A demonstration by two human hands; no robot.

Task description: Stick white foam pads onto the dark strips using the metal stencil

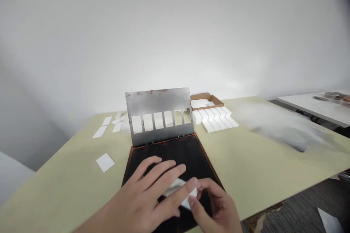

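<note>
Two hands meet over a black pad [169, 154]: the left hand [144, 193] lays its fingers across a white rectangular piece [179, 189], which sits at the pad's six o'clock edge, long axis slanting toward two o'clock. The right hand [216, 207] pinches its end narrowly between thumb and fingertips.

A flat white rectangular piece [179, 190] sits tilted over the black plate [166, 154], pinched between my left hand [142, 193] and right hand [216, 204].

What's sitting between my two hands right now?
In the head view, a white rectangular piece lies between your left hand and right hand, over the black board.
</note>
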